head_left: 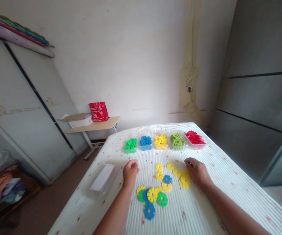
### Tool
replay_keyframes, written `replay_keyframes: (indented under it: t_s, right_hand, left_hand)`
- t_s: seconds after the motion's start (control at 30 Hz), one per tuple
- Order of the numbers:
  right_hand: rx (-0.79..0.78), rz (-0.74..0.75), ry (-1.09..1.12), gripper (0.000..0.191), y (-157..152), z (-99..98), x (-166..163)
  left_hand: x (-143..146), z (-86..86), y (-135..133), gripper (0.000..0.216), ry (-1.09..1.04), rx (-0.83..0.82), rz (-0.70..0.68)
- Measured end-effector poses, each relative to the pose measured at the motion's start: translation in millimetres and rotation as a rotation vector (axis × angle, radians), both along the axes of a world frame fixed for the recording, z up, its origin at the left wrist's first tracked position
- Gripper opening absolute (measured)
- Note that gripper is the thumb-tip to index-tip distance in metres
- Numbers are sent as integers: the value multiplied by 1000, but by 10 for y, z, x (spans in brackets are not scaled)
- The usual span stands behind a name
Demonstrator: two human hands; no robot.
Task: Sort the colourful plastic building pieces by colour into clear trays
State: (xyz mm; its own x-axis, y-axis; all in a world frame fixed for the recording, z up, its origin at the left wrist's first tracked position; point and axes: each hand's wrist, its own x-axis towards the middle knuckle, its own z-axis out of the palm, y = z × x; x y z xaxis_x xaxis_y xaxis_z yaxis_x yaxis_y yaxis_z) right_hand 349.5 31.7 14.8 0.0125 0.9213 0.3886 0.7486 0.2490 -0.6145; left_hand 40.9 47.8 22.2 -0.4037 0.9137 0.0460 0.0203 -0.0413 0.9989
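My left hand (130, 169) rests on the table with its fingers curled in. Whatever may be inside it is hidden. My right hand (198, 171) is closed too, thumb and fingers bent together beside a cluster of yellow snowflake discs (185, 181). I cannot make out anything between its fingers. Between my hands lie more yellow discs (158, 175) and a blue disc (167, 179). Nearer to me, several yellow, blue and green discs lie overlapping, among them a yellow disc (152, 195), a green disc (162, 199) and a blue disc (149, 211).
Along the far edge stand clear tubs of green (130, 150), blue (146, 147), yellow (160, 147), light green (177, 147) and red pieces (197, 146). A clear container with a white panel (103, 178) lies left. A side table (106, 124) bears a red bag (98, 111).
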Motion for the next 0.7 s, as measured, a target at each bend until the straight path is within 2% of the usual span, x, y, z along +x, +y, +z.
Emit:
replay_keyframes:
  t_s: [0.13,0.27,0.47,0.7]
  right_hand:
    - [-22,-11,-16,28,-4,1,-4]
    - [-31,-5,-47,29,-11,-8,-4]
    - [-119,46,-106,29,-67,57,-58]
    - [-127,40,-326,22,-153,119,-315]
  left_hand:
    - [-176,-81,-343,26,33,-7,-18]
    - [-281,-108,-525,29,51,-4,-35]
    - [-320,-159,-552,31,118,36,-32]
    - [-301,-152,-530,31,147,0,-44]
